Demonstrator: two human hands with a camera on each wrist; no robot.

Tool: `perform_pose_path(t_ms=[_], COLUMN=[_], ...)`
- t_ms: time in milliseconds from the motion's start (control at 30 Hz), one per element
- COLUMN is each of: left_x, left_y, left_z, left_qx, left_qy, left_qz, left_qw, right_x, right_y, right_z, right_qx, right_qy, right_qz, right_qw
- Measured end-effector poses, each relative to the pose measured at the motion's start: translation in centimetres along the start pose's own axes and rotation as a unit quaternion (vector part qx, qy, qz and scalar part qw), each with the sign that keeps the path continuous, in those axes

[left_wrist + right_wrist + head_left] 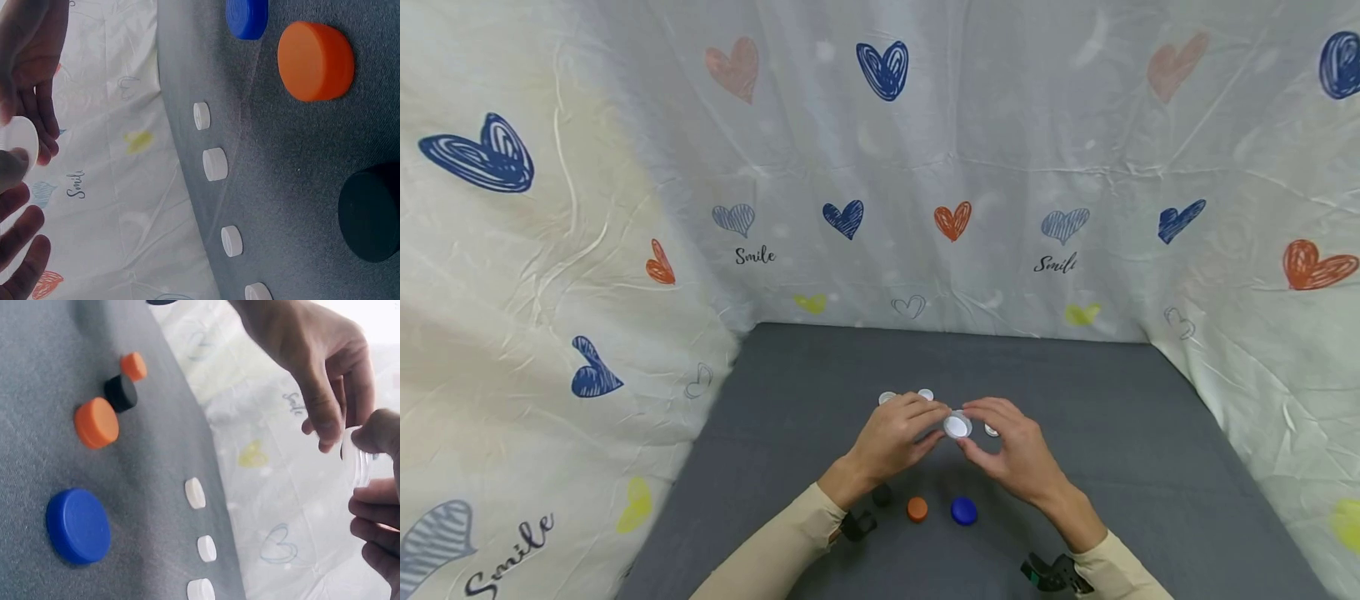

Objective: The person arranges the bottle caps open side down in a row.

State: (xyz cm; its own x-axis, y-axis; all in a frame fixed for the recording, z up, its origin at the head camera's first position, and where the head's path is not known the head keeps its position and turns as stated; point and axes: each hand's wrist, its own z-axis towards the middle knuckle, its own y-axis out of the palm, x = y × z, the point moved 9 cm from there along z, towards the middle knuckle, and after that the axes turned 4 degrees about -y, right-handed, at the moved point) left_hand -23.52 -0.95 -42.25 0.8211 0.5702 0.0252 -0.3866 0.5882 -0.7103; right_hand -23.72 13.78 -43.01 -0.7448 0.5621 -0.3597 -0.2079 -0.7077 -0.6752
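Observation:
A round clear cap with a white middle (pixel 957 426) is held up between the two hands, over the table. The right hand (pixel 1011 446) pinches its rim, thumb (pixel 375 432) above and fingers (pixel 375 509) below in the right wrist view. On the other side the left hand (pixel 895 429) grips the edge; its thumb (pixel 14 165) overlaps the white face (pixel 22 134) in the left wrist view. Nearer the person, below the hands, lie a blue cap (pixel 964 511), an orange cap (pixel 917 509) and a black cap (pixel 882 495).
Several small white caps (pixel 215 164) stand in a row on the grey table (pixel 1112 433), partly hidden by the hands in the head view. A second orange cap (pixel 133 365) lies beyond the black one. A white cloth with printed hearts (pixel 1000 125) hangs around the table.

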Motion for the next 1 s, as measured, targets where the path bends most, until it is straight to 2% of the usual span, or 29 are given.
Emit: perform_pose_path(t_ms=[167,333,433,533,600,667,833,900,1000], left_x=[0.0,-0.4,-0.9,-1.7,-2.3,-2.9,-4.1,-4.4,-4.6], left_y=[-0.3,-0.2,0.1,0.5,0.8,1.2,2.0,2.3,2.5], left_z=[0.1,0.1,-0.1,-0.3,-0.5,-0.6,-1.1,-1.3,-1.5], left_qx=[0.013,0.007,-0.002,-0.013,-0.021,-0.031,-0.059,-0.070,-0.085], left_qy=[0.000,-0.022,-0.051,-0.095,-0.128,-0.162,-0.244,-0.270,-0.293], left_qz=[-0.024,-0.041,-0.063,-0.104,-0.138,-0.179,-0.276,-0.298,-0.317], left_qw=[0.9996,0.9989,0.9967,0.9899,0.9820,0.9698,0.9279,0.9130,0.8980], right_x=[0.2,0.2,0.1,-0.2,-0.5,-0.7,-1.2,-1.3,-1.5], right_y=[0.1,-0.1,-0.4,-0.8,-1.0,-1.0,-0.9,-0.8,-0.7], right_z=[-0.1,-0.1,-0.1,0.0,0.0,0.0,0.0,0.1,0.2], right_qx=[-0.002,0.009,0.028,0.051,0.061,0.066,0.059,0.054,0.050], right_qy=[0.024,0.027,0.003,-0.029,-0.049,-0.065,-0.087,-0.091,-0.097], right_qz=[0.035,0.044,0.028,0.013,0.005,0.002,-0.007,-0.009,-0.011], right_qw=[0.9991,0.9986,0.9992,0.9982,0.9969,0.9957,0.9944,0.9943,0.9939])
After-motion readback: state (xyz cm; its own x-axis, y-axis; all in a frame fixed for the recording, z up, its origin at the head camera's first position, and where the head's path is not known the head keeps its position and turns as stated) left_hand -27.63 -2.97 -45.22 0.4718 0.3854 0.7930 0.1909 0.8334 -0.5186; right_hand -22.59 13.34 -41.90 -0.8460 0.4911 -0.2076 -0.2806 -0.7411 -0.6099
